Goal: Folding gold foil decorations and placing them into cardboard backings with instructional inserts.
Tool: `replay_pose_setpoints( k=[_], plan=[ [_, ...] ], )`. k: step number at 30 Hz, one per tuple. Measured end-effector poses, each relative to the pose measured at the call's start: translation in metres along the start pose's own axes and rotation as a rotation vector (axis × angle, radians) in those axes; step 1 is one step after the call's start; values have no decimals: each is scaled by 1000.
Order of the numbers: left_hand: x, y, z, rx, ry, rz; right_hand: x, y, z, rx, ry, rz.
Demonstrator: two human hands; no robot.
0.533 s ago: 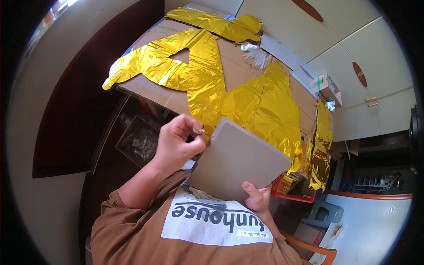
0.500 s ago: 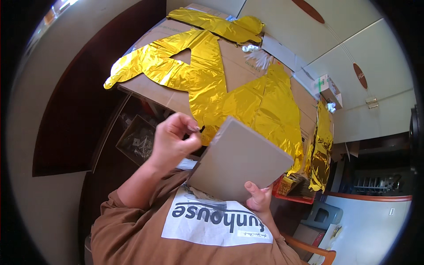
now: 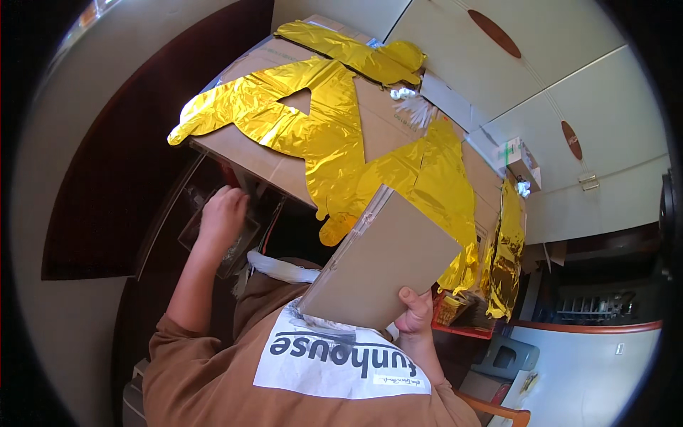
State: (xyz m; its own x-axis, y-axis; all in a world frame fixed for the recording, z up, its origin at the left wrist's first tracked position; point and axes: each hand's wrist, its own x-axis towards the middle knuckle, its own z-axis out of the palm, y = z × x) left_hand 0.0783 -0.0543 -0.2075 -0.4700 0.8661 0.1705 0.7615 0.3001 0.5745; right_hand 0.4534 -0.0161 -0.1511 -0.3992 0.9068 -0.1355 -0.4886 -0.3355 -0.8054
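Gripping a flat, matte board [image 3: 384, 263] is the right hand [image 3: 415, 311]; left hand [image 3: 225, 215] curled, grasp unclear.

Likely a room in a home: pale cabinet doors [image 3: 462, 78] with brown oval handles [image 3: 494, 33] at upper right, a wooden chair [image 3: 498, 408] at lower right, and a cardboard-covered worktop [image 3: 388, 108] at upper centre.

A head-worn fisheye looks down from near on both hands [image 3: 224, 215].
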Motion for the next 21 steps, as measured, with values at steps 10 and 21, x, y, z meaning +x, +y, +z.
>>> replay_pose_setpoints(
  k=[10, 21],
  plan=[
    [-2, 156, -55, -717, -183, 478, -8, -3, -13, -213, -12, -134],
    [-15, 168, -64, -545, -194, 520, -26, -15, -23, -564, 10, -322]
  ],
)
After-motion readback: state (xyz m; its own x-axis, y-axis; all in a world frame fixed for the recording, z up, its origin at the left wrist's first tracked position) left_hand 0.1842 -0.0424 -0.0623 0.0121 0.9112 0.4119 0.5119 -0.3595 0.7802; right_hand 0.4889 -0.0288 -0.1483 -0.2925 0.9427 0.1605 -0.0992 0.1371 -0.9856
